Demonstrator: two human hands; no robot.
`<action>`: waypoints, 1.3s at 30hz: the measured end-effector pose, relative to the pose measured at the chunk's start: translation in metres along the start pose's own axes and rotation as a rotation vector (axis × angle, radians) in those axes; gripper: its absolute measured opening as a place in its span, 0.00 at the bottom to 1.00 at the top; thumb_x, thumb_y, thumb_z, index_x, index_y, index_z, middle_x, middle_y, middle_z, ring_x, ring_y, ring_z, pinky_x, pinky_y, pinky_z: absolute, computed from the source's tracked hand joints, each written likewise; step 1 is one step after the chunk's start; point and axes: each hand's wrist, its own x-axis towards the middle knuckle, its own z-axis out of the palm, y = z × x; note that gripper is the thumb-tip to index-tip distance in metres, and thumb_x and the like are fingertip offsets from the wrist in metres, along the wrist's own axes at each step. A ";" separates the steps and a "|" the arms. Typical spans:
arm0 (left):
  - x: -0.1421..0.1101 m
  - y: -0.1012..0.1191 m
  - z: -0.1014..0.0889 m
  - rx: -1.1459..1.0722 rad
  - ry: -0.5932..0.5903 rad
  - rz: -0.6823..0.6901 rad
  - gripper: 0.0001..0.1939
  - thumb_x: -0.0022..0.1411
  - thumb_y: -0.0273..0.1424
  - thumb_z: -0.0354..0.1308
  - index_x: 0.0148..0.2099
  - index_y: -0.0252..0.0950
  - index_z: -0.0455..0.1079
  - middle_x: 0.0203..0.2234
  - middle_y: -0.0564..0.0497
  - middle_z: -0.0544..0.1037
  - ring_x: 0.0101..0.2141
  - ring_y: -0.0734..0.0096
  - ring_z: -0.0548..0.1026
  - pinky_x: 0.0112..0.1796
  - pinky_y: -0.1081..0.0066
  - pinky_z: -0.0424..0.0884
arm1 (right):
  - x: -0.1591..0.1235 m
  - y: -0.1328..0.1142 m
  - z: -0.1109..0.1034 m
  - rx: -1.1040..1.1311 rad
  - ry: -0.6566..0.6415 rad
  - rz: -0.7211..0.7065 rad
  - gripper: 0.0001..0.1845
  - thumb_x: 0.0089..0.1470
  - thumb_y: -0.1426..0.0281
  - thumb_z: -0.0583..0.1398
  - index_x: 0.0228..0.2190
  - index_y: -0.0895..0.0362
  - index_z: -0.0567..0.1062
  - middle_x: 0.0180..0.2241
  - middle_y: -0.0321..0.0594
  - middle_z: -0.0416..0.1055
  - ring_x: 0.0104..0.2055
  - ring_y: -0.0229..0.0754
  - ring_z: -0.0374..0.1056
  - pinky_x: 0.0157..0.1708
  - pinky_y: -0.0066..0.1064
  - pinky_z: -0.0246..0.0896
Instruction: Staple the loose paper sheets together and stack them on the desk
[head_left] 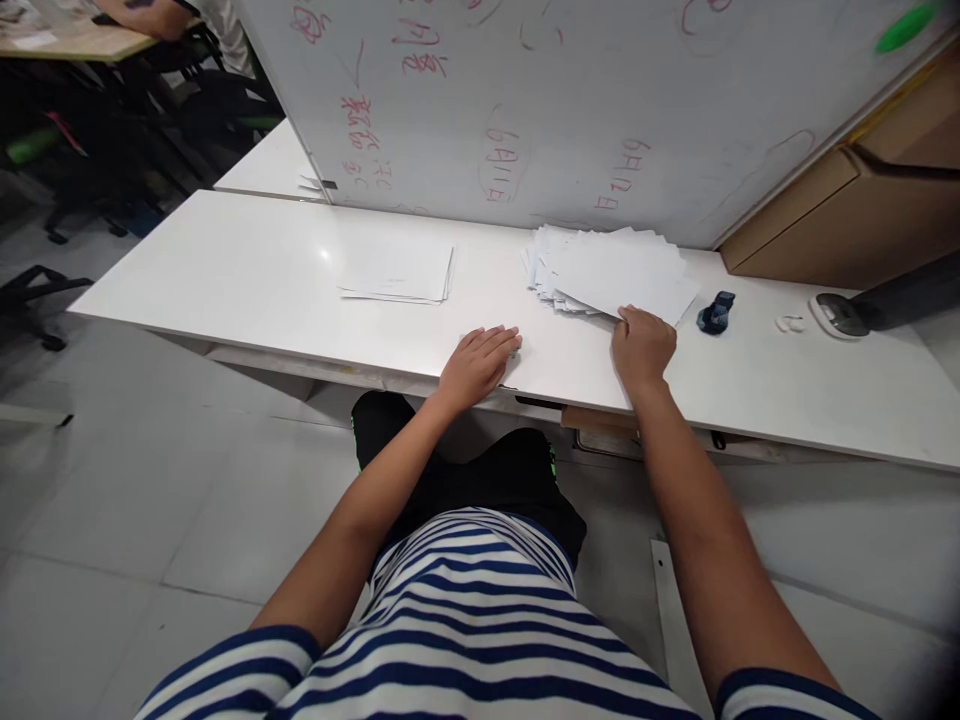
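An untidy stack of white paper (622, 265) lies on a white desk. My right hand (643, 350) is closed at its front edge, thumb and fingers pinching the top sheet of paper; how many sheets are in the pinch is hidden. My left hand (480, 364) rests flat near the desk's front edge, fingers stretched out. Something small and greyish peeks out by its fingertips, too covered to name. Further left, a neater, thinner pile of paper (397, 272) lies apart from both hands.
A whiteboard (570, 110) with red writing stands along the desk's back. To the right are a dark blue strap-like item (716, 313), small white earbuds (790, 323), a round grey-white device (840, 316) and a cardboard box (832, 210). Another person's arm (154, 18) shows at the upper left.
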 end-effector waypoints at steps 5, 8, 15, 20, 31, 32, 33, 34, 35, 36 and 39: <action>0.001 0.001 -0.001 -0.020 -0.007 -0.021 0.20 0.71 0.28 0.46 0.62 0.37 0.65 0.61 0.47 0.70 0.62 0.63 0.66 0.61 0.59 0.60 | 0.000 0.000 0.001 0.032 0.015 -0.045 0.19 0.61 0.70 0.50 0.44 0.62 0.79 0.49 0.52 0.77 0.54 0.53 0.71 0.54 0.45 0.62; 0.000 0.001 -0.002 -0.024 -0.012 -0.023 0.20 0.71 0.28 0.46 0.62 0.37 0.65 0.61 0.47 0.70 0.62 0.63 0.66 0.61 0.58 0.60 | 0.000 -0.002 0.001 0.015 0.011 -0.045 0.21 0.63 0.70 0.48 0.44 0.64 0.78 0.48 0.55 0.77 0.52 0.53 0.71 0.52 0.44 0.63; 0.000 0.001 -0.001 -0.038 -0.006 -0.035 0.20 0.71 0.28 0.46 0.62 0.37 0.66 0.61 0.46 0.70 0.62 0.63 0.67 0.61 0.58 0.59 | 0.001 0.004 0.006 -0.002 0.082 0.046 0.19 0.62 0.70 0.49 0.42 0.62 0.77 0.41 0.55 0.77 0.44 0.53 0.71 0.46 0.45 0.65; 0.000 0.001 0.000 -0.037 -0.006 -0.032 0.20 0.71 0.28 0.45 0.62 0.38 0.66 0.61 0.46 0.70 0.62 0.63 0.67 0.61 0.57 0.60 | 0.000 0.007 0.007 0.030 0.129 0.021 0.18 0.63 0.69 0.50 0.42 0.62 0.77 0.42 0.54 0.77 0.46 0.53 0.71 0.48 0.44 0.64; -0.001 0.001 0.001 -0.031 0.013 -0.101 0.22 0.70 0.22 0.44 0.60 0.41 0.67 0.59 0.49 0.73 0.61 0.68 0.68 0.62 0.57 0.55 | -0.012 -0.012 -0.022 0.059 0.344 -0.106 0.20 0.65 0.67 0.48 0.42 0.62 0.76 0.42 0.53 0.77 0.49 0.51 0.73 0.52 0.46 0.63; -0.001 0.001 0.000 -0.032 0.016 -0.123 0.22 0.69 0.21 0.44 0.59 0.42 0.68 0.58 0.50 0.74 0.60 0.69 0.69 0.63 0.56 0.53 | -0.022 -0.019 -0.031 0.060 0.347 -0.146 0.19 0.65 0.68 0.48 0.43 0.62 0.76 0.43 0.53 0.77 0.50 0.51 0.72 0.53 0.46 0.63; -0.001 0.000 -0.002 -0.033 0.018 -0.143 0.22 0.69 0.21 0.44 0.58 0.43 0.69 0.57 0.50 0.75 0.59 0.69 0.70 0.63 0.55 0.52 | -0.036 -0.026 -0.040 0.056 0.324 -0.177 0.18 0.64 0.69 0.49 0.44 0.62 0.76 0.45 0.53 0.77 0.52 0.51 0.72 0.53 0.45 0.62; -0.001 -0.001 -0.005 -0.031 0.017 -0.164 0.22 0.69 0.20 0.45 0.57 0.44 0.70 0.56 0.51 0.75 0.58 0.68 0.71 0.64 0.54 0.50 | -0.052 -0.033 -0.048 0.045 0.298 -0.195 0.17 0.63 0.70 0.50 0.45 0.61 0.76 0.46 0.53 0.77 0.53 0.51 0.71 0.53 0.45 0.62; -0.001 -0.004 -0.007 -0.026 0.013 -0.184 0.21 0.69 0.20 0.45 0.56 0.44 0.70 0.55 0.51 0.76 0.57 0.68 0.72 0.64 0.52 0.49 | -0.069 -0.040 -0.055 0.034 0.267 -0.214 0.16 0.63 0.71 0.51 0.45 0.59 0.76 0.47 0.52 0.77 0.54 0.51 0.70 0.53 0.45 0.62; -0.001 -0.008 -0.010 -0.017 0.008 -0.203 0.21 0.69 0.21 0.46 0.56 0.45 0.71 0.55 0.51 0.76 0.56 0.67 0.73 0.64 0.51 0.48 | -0.086 -0.047 -0.061 0.025 0.226 -0.252 0.15 0.62 0.71 0.52 0.44 0.58 0.77 0.47 0.50 0.77 0.55 0.51 0.70 0.53 0.44 0.62; -0.001 -0.024 -0.020 0.016 -0.010 -0.250 0.21 0.68 0.20 0.46 0.55 0.45 0.71 0.55 0.52 0.77 0.55 0.66 0.74 0.65 0.49 0.46 | -0.130 -0.066 -0.066 0.003 0.107 -0.337 0.15 0.59 0.73 0.55 0.45 0.55 0.77 0.50 0.46 0.76 0.56 0.51 0.69 0.57 0.44 0.58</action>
